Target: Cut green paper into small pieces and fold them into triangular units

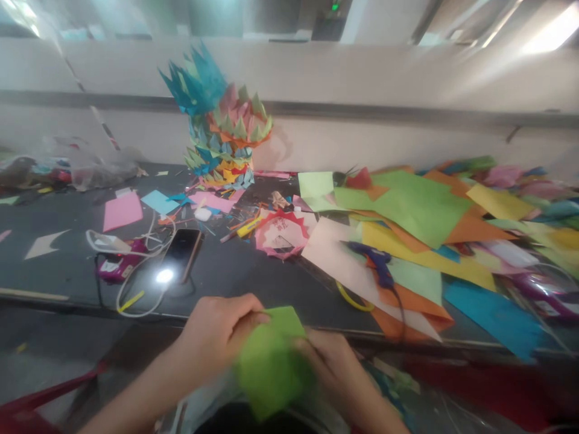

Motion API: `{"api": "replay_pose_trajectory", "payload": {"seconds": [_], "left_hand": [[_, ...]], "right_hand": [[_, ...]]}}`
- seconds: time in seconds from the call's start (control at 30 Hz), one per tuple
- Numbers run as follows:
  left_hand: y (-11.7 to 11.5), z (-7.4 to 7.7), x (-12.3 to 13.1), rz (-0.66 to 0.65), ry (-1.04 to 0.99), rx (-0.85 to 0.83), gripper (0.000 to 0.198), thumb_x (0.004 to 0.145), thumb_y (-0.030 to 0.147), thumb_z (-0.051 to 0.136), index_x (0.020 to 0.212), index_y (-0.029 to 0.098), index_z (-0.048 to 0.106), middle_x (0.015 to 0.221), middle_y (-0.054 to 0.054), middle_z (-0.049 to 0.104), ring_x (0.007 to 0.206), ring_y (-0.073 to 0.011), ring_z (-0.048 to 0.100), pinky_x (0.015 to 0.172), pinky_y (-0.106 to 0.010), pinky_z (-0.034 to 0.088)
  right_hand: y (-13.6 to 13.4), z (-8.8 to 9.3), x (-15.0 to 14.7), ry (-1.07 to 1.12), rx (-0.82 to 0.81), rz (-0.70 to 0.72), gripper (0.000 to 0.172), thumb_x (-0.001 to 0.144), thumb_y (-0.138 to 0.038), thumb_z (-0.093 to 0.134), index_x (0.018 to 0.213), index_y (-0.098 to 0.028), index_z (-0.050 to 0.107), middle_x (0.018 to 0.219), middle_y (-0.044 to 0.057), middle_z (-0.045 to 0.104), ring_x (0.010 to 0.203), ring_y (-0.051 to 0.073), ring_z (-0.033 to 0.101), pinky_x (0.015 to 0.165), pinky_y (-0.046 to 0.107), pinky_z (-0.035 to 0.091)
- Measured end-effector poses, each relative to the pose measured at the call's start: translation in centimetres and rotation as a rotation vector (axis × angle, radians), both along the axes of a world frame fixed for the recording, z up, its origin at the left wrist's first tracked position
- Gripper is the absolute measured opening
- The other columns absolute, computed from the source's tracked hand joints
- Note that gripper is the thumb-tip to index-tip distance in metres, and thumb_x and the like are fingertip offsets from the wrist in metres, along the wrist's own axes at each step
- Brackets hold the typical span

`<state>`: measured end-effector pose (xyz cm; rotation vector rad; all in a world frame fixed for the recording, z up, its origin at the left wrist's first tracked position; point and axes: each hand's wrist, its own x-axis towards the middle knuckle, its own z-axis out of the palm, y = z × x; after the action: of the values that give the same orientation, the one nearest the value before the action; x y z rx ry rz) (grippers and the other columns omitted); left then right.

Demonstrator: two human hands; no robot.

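Both my hands hold one piece of green paper low in front of me, just below the near edge of the dark table. My left hand has its fingers curled over the paper's upper left edge. My right hand pinches the paper's right side. The paper is blurred and looks partly folded. A multicoloured folded-paper sculpture with blue spikes on top stands at the back of the table.
Loose coloured paper sheets cover the table's right half, with a blue glue gun on them. A phone, white cables and a purple device lie at left. A pink and red paper piece lies mid-table.
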<state>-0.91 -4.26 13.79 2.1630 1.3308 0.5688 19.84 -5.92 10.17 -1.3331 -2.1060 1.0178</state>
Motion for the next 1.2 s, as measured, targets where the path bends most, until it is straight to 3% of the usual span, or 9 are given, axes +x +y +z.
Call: {"api": "replay_pose_trajectory", "payload": {"seconds": [0.2,0.27,0.4,0.53,0.67,0.73,0.87,1.03,1.2], "left_hand": [[6.0,-2.7,-4.3,0.266,0.082,-0.003,0.031,0.090,0.038,0.039,0.077,0.018,0.059,0.050,0.006,0.050,0.045,-0.0102,0.045,0.044,-0.020,0.029],[8.4,-4.2,-4.3,0.132,0.106,-0.064,0.030,0.090,0.038,0.040,0.081,0.018,0.061,0.060,0.004,0.059,0.054,-0.0110,0.053,0.050,-0.020,0.035],[11.3,-6.2,-1.5,-0.027,0.288,0.057,0.022,0.088,0.033,0.047,0.097,0.020,0.063,0.095,-0.003,0.068,0.088,-0.0185,0.061,0.076,-0.029,0.043],[8.4,-7.6,2.2,0.060,0.368,0.221,0.033,0.089,0.029,0.046,0.119,0.018,0.054,0.123,-0.009,0.057,0.114,-0.0232,0.049,0.096,-0.039,0.037],[2.9,-9.7,4.7,0.014,0.377,0.134,0.065,0.085,0.057,0.039,0.132,0.012,0.042,0.136,-0.012,0.046,0.125,-0.0273,0.040,0.103,-0.045,0.031],[1.6,-10.3,5.1,-0.003,0.395,0.108,0.072,0.085,0.061,0.033,0.137,0.012,0.035,0.141,-0.012,0.038,0.129,-0.0276,0.034,0.105,-0.047,0.028],[2.2,-10.0,4.7,0.003,0.402,0.024,0.081,0.081,0.068,0.031,0.138,0.011,0.034,0.143,-0.012,0.034,0.131,-0.0291,0.032,0.103,-0.046,0.029],[3.8,-9.5,3.6,-0.057,0.368,0.002,0.081,0.078,0.067,0.041,0.136,0.011,0.036,0.144,-0.011,0.033,0.132,-0.0295,0.030,0.104,-0.046,0.029],[4.4,-9.5,1.7,-0.186,0.237,-0.006,0.079,0.075,0.074,0.035,0.127,0.015,0.047,0.142,-0.011,0.038,0.130,-0.0291,0.033,0.103,-0.048,0.029]], "right_hand": [[-0.2,-4.6,2.5,-0.053,-0.161,0.038,0.042,0.094,-0.034,0.029,0.067,-0.017,0.057,0.057,0.000,0.062,0.053,0.012,0.058,0.051,0.019,0.042],[1.3,-5.3,3.4,-0.149,0.014,-0.053,0.040,0.094,-0.033,0.030,0.074,-0.017,0.060,0.064,0.003,0.065,0.060,0.014,0.062,0.057,0.023,0.047],[6.5,-6.2,3.8,-0.374,0.444,-0.138,0.041,0.093,-0.038,0.032,0.109,-0.014,0.060,0.115,0.015,0.061,0.108,0.025,0.056,0.092,0.040,0.044],[8.7,-7.6,3.5,-0.599,0.482,-0.109,0.066,0.088,-0.055,0.034,0.127,-0.004,0.047,0.130,0.022,0.049,0.120,0.033,0.046,0.096,0.046,0.040],[6.3,-9.0,4.7,-0.614,0.481,-0.018,0.078,0.082,-0.063,0.040,0.135,-0.006,0.037,0.136,0.020,0.043,0.124,0.032,0.042,0.096,0.047,0.039],[5.2,-9.3,5.6,-0.610,0.481,0.029,0.079,0.079,-0.064,0.043,0.137,-0.010,0.035,0.136,0.018,0.044,0.123,0.032,0.043,0.095,0.046,0.039],[4.3,-9.2,6.5,-0.621,0.479,0.099,0.071,0.079,-0.057,0.051,0.136,-0.017,0.038,0.134,0.015,0.047,0.118,0.031,0.047,0.090,0.044,0.043],[2.4,-10.0,6.2,-0.628,0.530,0.023,0.043,0.088,-0.027,0.046,0.130,-0.021,0.046,0.126,0.011,0.055,0.108,0.025,0.054,0.086,0.039,0.046],[-0.5,-10.3,7.9,-0.661,0.593,-0.034,0.044,0.083,-0.010,0.039,0.122,-0.021,0.054,0.110,0.009,0.064,0.090,0.021,0.062,0.076,0.034,0.049]]}}
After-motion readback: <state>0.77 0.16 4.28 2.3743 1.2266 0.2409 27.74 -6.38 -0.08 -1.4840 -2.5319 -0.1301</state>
